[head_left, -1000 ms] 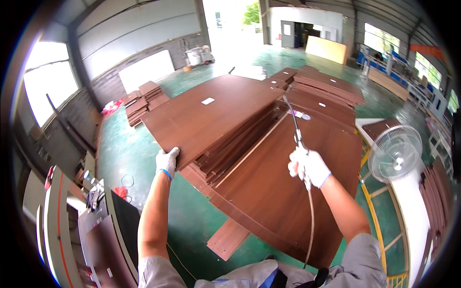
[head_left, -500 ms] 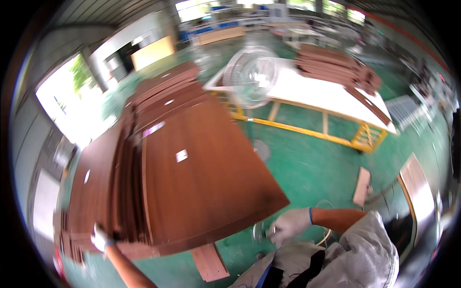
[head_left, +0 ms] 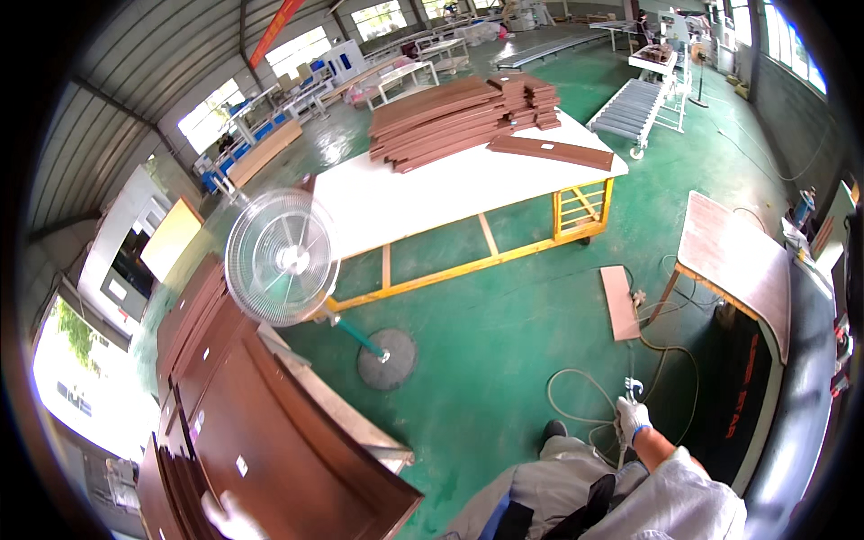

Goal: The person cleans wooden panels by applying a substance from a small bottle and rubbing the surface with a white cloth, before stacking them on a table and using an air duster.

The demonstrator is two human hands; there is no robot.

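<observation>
My left hand (head_left: 229, 518), in a white glove, lies on the top brown panel (head_left: 288, 450) of a stack at the lower left, fingers spread on its surface. My right hand (head_left: 630, 420), also gloved, is closed around a metal air nozzle (head_left: 634, 389) held low beside my right leg. A pale hose (head_left: 576, 396) runs from the nozzle in loops over the green floor.
A pedestal fan (head_left: 281, 256) stands just beyond the panel stack. Behind it is a white-topped table with a yellow frame (head_left: 486, 256) carrying stacked brown panels (head_left: 459, 117). A small brown table (head_left: 733, 256) is at the right, with a brown board (head_left: 619, 301) on the floor and a roller conveyor (head_left: 630, 103) farther back.
The view has swung right, away from the panel stack toward the fan and table. My right hand has dropped from above the panels to my side, still holding the nozzle. My left hand stays on the stack.
</observation>
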